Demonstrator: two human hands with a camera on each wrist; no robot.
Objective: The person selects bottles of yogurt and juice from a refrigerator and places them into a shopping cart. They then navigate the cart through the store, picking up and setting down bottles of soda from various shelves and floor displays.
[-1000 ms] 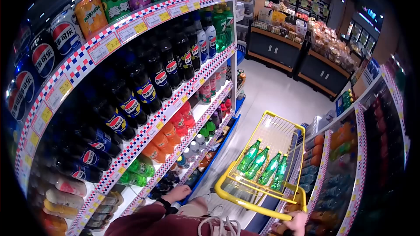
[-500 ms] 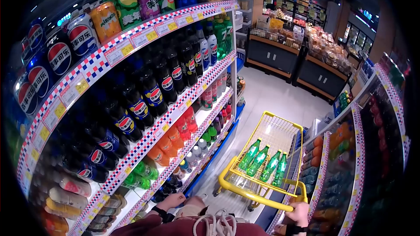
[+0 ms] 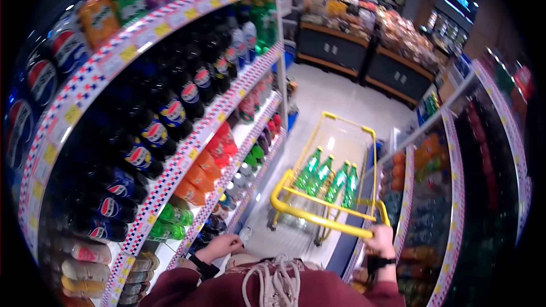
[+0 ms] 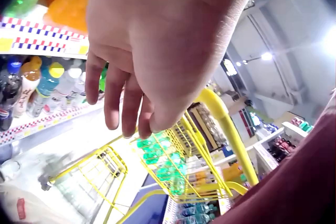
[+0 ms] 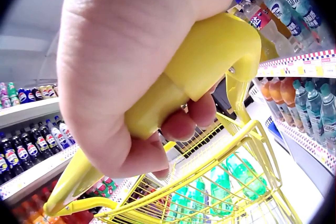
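Observation:
A yellow shopping cart [image 3: 318, 211] stands in the aisle, with several green bottles [image 3: 338, 183] in its basket. My right hand [image 3: 380, 240] grips the right end of the handle; in the right wrist view its fingers curl round the yellow bar [image 5: 157, 103]. Hanging free at the left, near the lower shelves, my left hand [image 3: 223, 245] holds nothing. The left wrist view shows that hand [image 4: 152, 50] with its fingers loosely bent and the cart beyond them.
A drink shelf [image 3: 210, 136] with dark bottles, orange and green bottles and cans runs along the left. Another drink shelf [image 3: 449, 193] lines the right side. Dark display counters [image 3: 333, 50] with packaged goods stand across the far end of the aisle.
The cart, with the bottles in it, and my right hand appear higher and further left in the head view. The shelves have shifted left, and the view is blurred. The right hand keeps its grip.

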